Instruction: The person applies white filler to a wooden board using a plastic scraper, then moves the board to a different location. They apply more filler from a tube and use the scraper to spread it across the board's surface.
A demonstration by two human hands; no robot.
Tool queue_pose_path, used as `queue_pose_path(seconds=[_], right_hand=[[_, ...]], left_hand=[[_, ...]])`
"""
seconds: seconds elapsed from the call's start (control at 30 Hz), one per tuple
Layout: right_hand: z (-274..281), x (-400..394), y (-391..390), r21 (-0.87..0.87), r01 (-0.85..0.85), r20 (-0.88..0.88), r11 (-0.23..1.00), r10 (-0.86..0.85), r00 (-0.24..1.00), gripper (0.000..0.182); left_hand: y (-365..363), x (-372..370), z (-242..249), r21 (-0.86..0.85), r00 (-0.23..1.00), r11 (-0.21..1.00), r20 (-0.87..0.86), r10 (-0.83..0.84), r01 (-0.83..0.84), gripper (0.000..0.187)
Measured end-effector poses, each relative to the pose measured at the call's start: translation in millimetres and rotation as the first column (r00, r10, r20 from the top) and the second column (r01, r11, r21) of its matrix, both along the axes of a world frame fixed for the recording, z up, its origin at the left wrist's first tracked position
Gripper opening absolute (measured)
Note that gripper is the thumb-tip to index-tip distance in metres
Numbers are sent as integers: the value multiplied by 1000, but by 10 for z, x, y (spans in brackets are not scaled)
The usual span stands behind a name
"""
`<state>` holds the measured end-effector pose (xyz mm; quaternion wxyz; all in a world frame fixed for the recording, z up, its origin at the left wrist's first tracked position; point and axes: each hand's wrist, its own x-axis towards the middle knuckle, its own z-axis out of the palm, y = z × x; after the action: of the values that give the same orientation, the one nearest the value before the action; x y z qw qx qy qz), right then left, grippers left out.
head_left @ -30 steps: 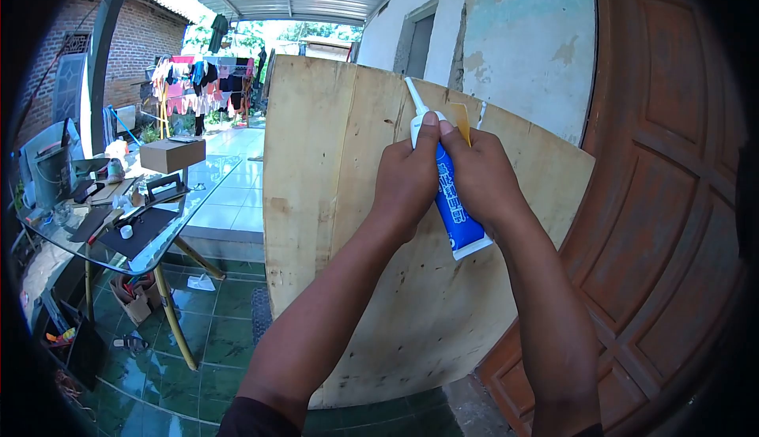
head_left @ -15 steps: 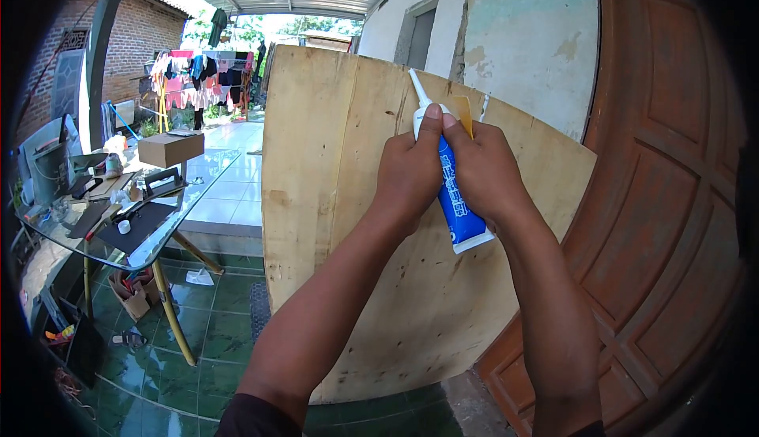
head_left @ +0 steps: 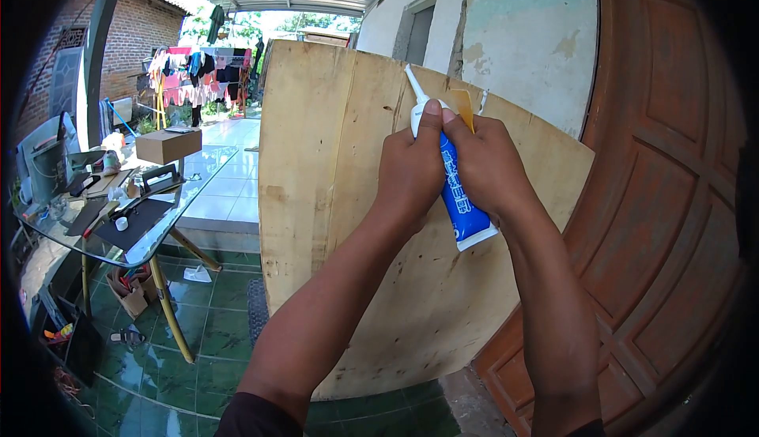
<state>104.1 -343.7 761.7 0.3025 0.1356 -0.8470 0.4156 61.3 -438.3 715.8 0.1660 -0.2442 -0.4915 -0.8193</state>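
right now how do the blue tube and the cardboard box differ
The blue tube is slim with a white nozzle; the cardboard box is a block. The tube is blue and white, the box brown. The left hand and right hand hold the tube; neither touches the box.

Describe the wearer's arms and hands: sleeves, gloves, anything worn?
The left hand and right hand are bare: no gloves, rings, watch or bracelet visible. Forearms are uncovered. A dark left sleeve shows at the bottom edge; only a sliver of the right sleeve, also dark, shows.
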Motion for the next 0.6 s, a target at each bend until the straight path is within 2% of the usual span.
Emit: queue_pose_path(seconds=[0.37,0.6], right_hand=[[-57,47,-16,-2,9,33,1000,-9,999,50],[-163,28,11,1,8,66,1000,-8,998,50]], left_hand=[[8,70,-63,55,999,998,32,-24,22,59],[10,68,-191,22,999,999,46,-24,23,57]])
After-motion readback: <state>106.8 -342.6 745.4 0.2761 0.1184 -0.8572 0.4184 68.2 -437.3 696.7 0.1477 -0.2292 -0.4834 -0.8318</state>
